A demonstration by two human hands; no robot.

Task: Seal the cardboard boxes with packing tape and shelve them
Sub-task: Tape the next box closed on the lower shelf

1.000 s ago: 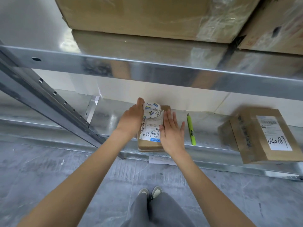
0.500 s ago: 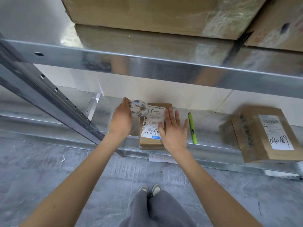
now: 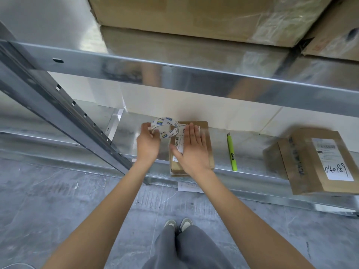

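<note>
A: Shelving fills the view, galvanized steel. What is furthest left?

B: A slanted perforated upright (image 3: 64,111), left of the left hand's fingers. The lower shelf (image 3: 132,133) runs across above a grey concrete floor (image 3: 48,200), with a pale wall behind it.

A: And the left hand (image 3: 148,143)?

B: Its fingers curl round the roll of packing tape (image 3: 165,127), holding it just above the shelf, beside the far left corner of the small cardboard box (image 3: 208,144).

A: The right hand (image 3: 192,150)?

B: Flat, with fingers straight and together, pressing on top of that box over its label. The box lies on the shelf near the front edge.

A: Right of those fingers?

B: A green utility knife (image 3: 232,152) lies on the shelf, apart from the box. Further right sits a second cardboard box (image 3: 303,164), its label handwritten "040189".

A: Above?

B: The upper shelf beam (image 3: 194,78) crosses over both hands, bearing large cartons (image 3: 194,14). A slip of paper (image 3: 189,187) lies on the floor under the front edge.
</note>
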